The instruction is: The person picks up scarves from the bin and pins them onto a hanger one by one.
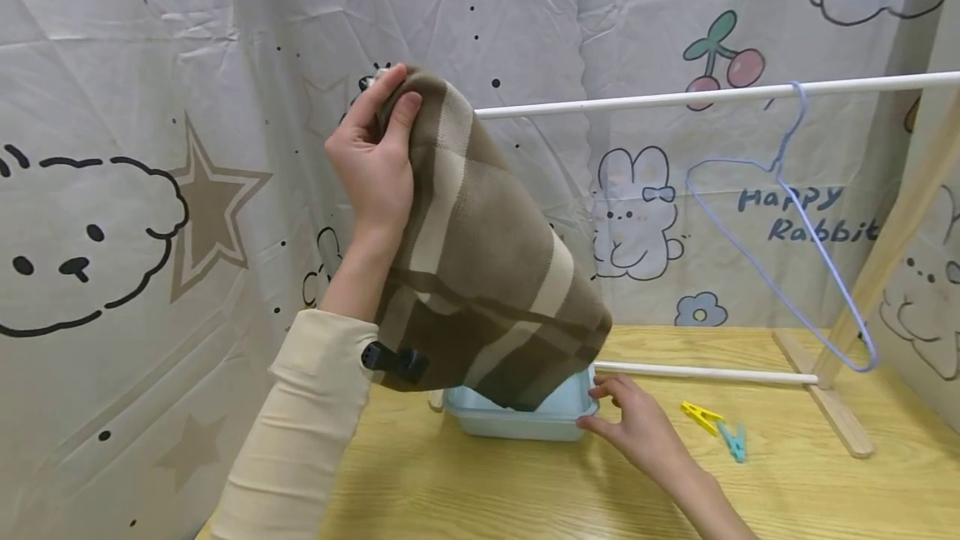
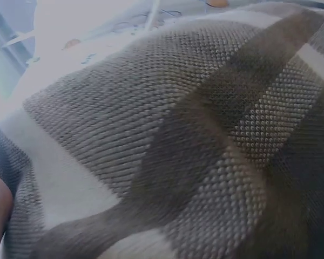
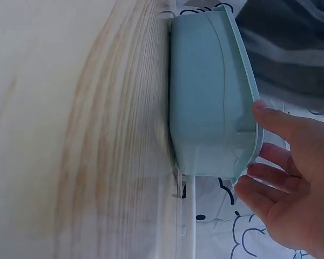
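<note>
brown-and-cream plaid cloth (image 1: pixel 495 227) | raised, hanging aslant | pale-blue basin (image 1: pixel 517 426) | upright, below cloth

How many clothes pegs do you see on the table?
2: a yellow peg and a teal peg, close together on the table, right of the right hand. More may be hidden behind the cloth or tub.

Wood-grain table (image 1: pixel 450 490), light blue basin (image 1: pixel 517 427), yellow clip (image 1: pixel 702 417) just beside teal clip (image 1: pixel 734 443), wooden rack foot (image 1: pixel 844 425)
</note>
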`<action>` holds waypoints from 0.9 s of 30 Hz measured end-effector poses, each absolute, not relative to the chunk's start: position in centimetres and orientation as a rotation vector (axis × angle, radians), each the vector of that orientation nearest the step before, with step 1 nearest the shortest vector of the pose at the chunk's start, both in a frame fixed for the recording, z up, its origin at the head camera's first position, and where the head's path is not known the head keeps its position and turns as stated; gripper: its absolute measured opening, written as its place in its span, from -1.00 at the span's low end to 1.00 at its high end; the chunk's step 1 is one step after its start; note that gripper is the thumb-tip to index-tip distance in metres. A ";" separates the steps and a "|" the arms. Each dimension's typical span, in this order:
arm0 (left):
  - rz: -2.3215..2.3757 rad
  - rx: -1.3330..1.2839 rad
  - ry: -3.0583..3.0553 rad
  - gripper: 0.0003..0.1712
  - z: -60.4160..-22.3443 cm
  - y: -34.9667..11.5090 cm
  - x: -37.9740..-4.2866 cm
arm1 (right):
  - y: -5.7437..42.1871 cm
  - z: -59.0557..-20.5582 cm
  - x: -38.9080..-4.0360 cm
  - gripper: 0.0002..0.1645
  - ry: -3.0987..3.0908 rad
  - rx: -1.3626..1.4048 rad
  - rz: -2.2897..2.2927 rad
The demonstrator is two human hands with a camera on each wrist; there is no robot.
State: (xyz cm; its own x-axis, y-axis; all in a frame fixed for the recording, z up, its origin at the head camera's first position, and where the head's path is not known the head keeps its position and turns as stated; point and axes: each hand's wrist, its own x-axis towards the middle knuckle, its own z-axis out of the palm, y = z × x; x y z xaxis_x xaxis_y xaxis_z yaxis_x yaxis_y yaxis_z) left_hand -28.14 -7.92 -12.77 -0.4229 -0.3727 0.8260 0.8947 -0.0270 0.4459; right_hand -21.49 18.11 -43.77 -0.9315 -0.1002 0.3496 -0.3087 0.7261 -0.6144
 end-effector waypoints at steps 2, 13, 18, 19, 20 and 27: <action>-1.665 -0.612 -1.206 -0.69 -12.0 -8.1 -27.5 | 18.0 -43.8 -21.5 -0.56 -2.632 0.332 1.022; -1.691 -0.615 -1.038 -0.66 -9.8 -9.3 -25.7 | 17.5 -44.4 -21.6 -0.44 -2.491 0.453 0.952; -1.534 -0.691 -1.196 -0.66 -12.3 -8.8 -25.8 | 18.0 -44.7 -21.4 -0.25 -2.465 0.480 0.863; -1.520 -0.703 -1.233 -0.67 -12.9 -8.7 -25.8 | 18.1 -44.7 -21.3 -0.28 -2.473 0.479 0.840; -1.526 -0.706 -1.267 -0.67 -13.5 -8.6 -25.8 | 18.2 -44.7 -21.2 -0.32 -2.481 0.476 0.825; -1.612 -0.721 -1.361 -0.70 -16.3 -9.1 -26.1 | 18.8 -43.8 -20.6 -0.49 -2.543 0.418 0.825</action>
